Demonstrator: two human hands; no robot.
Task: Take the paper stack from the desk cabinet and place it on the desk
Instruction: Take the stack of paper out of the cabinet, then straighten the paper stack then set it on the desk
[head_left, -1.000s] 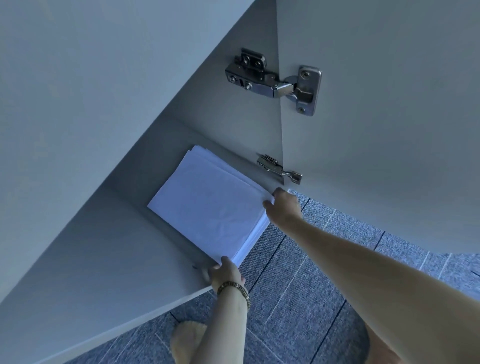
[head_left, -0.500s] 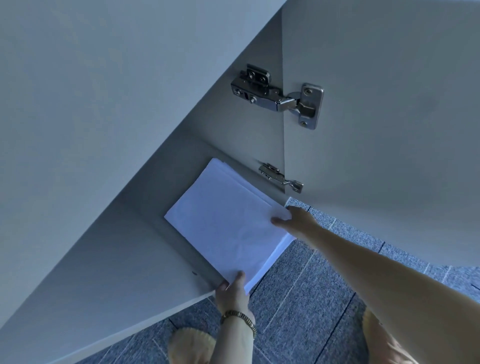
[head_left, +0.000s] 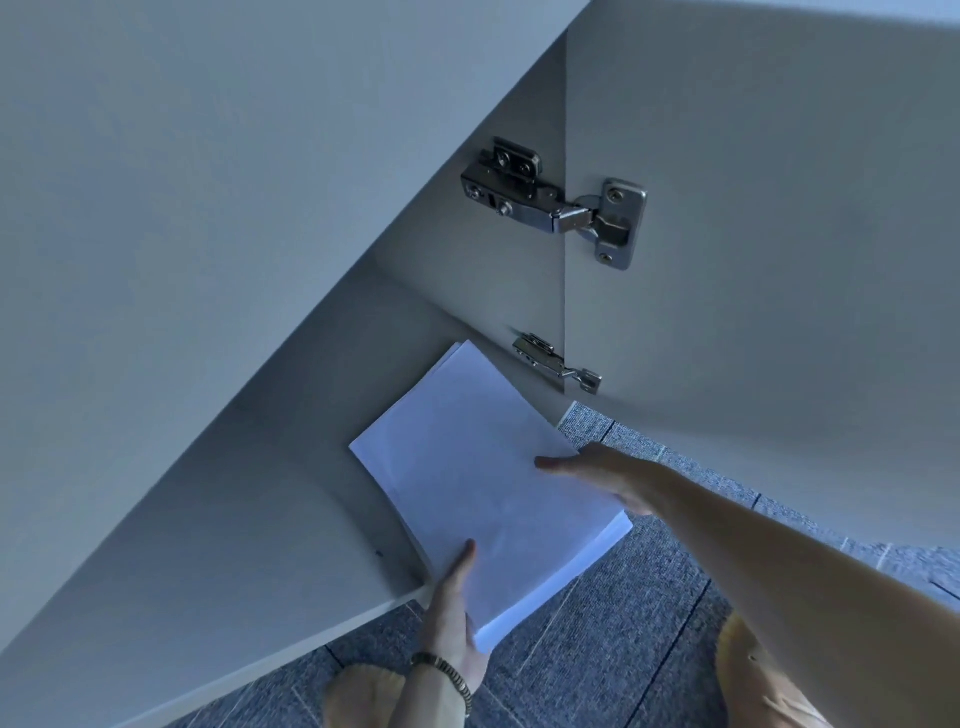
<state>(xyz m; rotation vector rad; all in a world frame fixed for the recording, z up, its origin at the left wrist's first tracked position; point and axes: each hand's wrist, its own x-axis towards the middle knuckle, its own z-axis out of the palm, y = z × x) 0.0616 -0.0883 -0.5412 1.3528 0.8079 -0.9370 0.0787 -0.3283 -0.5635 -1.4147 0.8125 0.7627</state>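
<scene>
A thick white paper stack (head_left: 467, 478) lies half out of the open grey cabinet, its near corner hanging past the cabinet floor (head_left: 270, 519) over the carpet. My left hand (head_left: 454, 618), with a bracelet on the wrist, grips the stack's near left edge, thumb on top. My right hand (head_left: 602, 475) holds the right edge, thumb across the top sheet and fingers under it.
The open cabinet door (head_left: 753, 260) hangs to the right on two metal hinges, the upper hinge (head_left: 561, 208) and the lower hinge (head_left: 556, 364). A grey panel (head_left: 182, 208) fills the left. Blue-grey carpet tiles (head_left: 623, 649) lie below, with my feet at the bottom edge.
Both hands have pulled the stack toward me, out over the cabinet's front edge. My grip has moved from the stack's corners to further along its edges.
</scene>
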